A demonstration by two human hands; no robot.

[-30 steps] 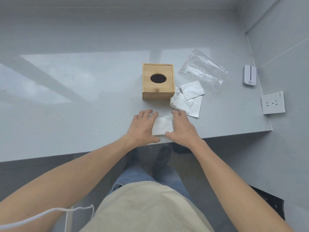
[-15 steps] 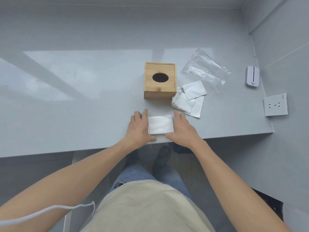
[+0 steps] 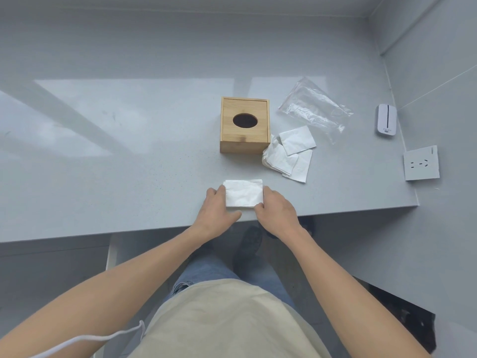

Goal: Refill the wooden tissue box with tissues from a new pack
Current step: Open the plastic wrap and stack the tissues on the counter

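One neat stack of tissues (image 3: 244, 193) sits just in front of the wooden tissue box (image 3: 244, 125), toward the person, close to the counter's near edge — and both hands are on it. The left hand (image 3: 215, 211) is at the stack's left side, fingers curled in against that edge with the thumb stretched along the counter below it. The right hand (image 3: 277, 209) mirrors it on the right side, fingers bent round the near right corner. Both look to be gripping the stack between them, though whether it has left the surface is hard to tell from up here.

The one wooden tissue box stands upright, its lid on and the single oval opening facing up, dark inside.

Just to the right of the box, touching its near right corner, lies a loose pile of crumpled tissues (image 3: 289, 155) — several sheets, the exact count unclear. Farther right and behind that pile, one clear plastic wrapper (image 3: 313, 108) lies flat.

All of it rests on the grey counter (image 3: 116, 156). Well right of the box, on the wall, are one small white device (image 3: 386, 120) and one white socket plate (image 3: 421, 163).
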